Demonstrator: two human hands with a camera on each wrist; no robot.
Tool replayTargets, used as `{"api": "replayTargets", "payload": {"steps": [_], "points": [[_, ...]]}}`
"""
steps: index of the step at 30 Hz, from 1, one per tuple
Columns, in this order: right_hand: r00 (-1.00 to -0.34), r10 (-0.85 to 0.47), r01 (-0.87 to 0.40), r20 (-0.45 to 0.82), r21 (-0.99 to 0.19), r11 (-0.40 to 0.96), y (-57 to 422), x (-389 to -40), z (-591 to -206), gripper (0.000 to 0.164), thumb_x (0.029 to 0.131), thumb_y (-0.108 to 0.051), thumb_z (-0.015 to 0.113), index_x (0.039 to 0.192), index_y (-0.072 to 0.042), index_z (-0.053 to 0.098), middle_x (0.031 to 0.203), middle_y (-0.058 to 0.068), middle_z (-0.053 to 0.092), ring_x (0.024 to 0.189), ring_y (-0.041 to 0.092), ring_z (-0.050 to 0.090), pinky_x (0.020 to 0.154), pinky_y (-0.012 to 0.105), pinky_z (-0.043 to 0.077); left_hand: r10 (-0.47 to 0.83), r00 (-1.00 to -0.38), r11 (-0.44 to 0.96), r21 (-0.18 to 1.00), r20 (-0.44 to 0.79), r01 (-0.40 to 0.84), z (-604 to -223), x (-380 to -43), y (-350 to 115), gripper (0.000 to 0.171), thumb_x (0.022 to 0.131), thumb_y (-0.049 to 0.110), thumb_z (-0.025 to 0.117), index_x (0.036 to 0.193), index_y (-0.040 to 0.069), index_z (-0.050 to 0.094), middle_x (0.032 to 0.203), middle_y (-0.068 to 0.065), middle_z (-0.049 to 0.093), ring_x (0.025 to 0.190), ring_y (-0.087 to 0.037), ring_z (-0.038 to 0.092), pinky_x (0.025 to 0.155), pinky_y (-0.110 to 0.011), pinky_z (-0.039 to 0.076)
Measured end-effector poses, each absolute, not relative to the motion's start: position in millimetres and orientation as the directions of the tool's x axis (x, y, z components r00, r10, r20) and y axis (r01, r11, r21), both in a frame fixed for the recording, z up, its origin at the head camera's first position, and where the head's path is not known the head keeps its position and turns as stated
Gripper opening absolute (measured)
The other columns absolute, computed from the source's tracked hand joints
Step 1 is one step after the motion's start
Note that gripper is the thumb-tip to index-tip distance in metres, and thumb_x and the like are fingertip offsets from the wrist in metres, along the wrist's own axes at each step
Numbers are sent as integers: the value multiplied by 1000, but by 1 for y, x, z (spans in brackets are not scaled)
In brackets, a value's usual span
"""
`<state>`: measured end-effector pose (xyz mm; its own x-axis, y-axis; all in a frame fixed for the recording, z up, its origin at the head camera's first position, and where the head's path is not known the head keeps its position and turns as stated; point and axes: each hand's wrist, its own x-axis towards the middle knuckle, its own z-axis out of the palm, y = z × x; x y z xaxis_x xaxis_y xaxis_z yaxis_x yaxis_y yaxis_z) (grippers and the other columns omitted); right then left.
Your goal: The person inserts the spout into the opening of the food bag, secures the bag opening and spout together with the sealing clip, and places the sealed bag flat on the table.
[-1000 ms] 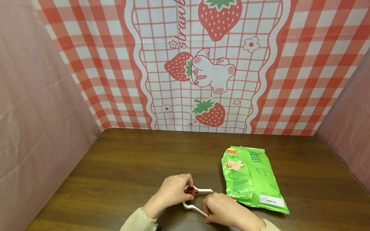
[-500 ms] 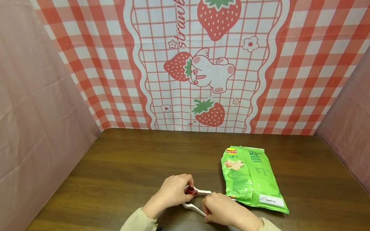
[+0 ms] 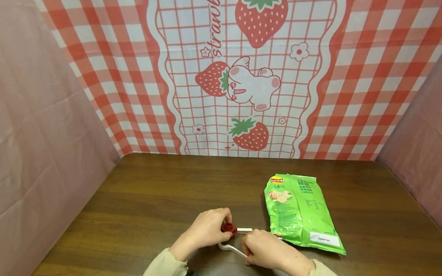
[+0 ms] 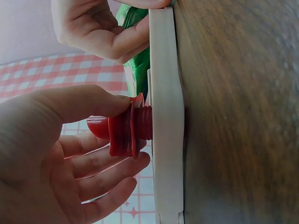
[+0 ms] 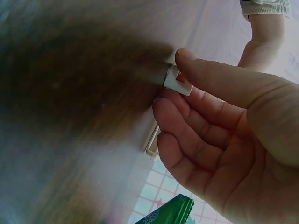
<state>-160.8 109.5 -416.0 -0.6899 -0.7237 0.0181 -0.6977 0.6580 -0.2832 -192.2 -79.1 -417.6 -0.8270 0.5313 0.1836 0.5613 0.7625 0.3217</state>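
A white bag clip with two long arms (image 3: 232, 248) lies low over the table, its arms spread apart. It bears a red screw-threaded cap (image 3: 229, 229). My left hand (image 3: 206, 226) holds the cap, thumb on its near side and fingers behind, as the left wrist view shows the ribbed red cap (image 4: 122, 133) standing out from the white bar (image 4: 167, 112). With thumb and fingers my right hand (image 3: 269, 249) pinches the end of the nearer arm; in the right wrist view the white square tip (image 5: 178, 83) shows under the thumb. The farther arm's end reaches to my right knuckles.
Just beyond my right hand lies a green chip bag (image 3: 303, 212), its lower corner near the knuckles. The brown wooden table (image 3: 156, 185) runs back to a red-and-white strawberry cloth (image 3: 248, 80). Pink drapes (image 3: 45, 113) hang at both sides.
The clip's farther arm has swung slightly toward me, its end now right at my right knuckles. The red cap has tilted a little with it. Both hands stay nearly in place.
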Motion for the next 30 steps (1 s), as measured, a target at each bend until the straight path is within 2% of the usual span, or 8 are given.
{"api": "replayTargets", "payload": {"steps": [10,30], "points": [[-668,-743,-722,25,-263,640,109,-161,-418,25,62,-19,76,59,-21,51,54,-16,44,50,0,40,46,17,32,516,-843,769,350,154,535,-417,-194,-79,23,68,21,69,84,17,53,73,8,55,58,-6,46,53,-21,37],[-642,-766,-749,25,-233,620,98,-162,-419,27,63,-20,78,61,-21,51,57,-16,44,52,0,42,48,18,34,511,-833,745,373,213,553,-418,-196,-82,21,68,17,68,83,16,53,74,7,53,59,-6,47,53,-19,37]]}}
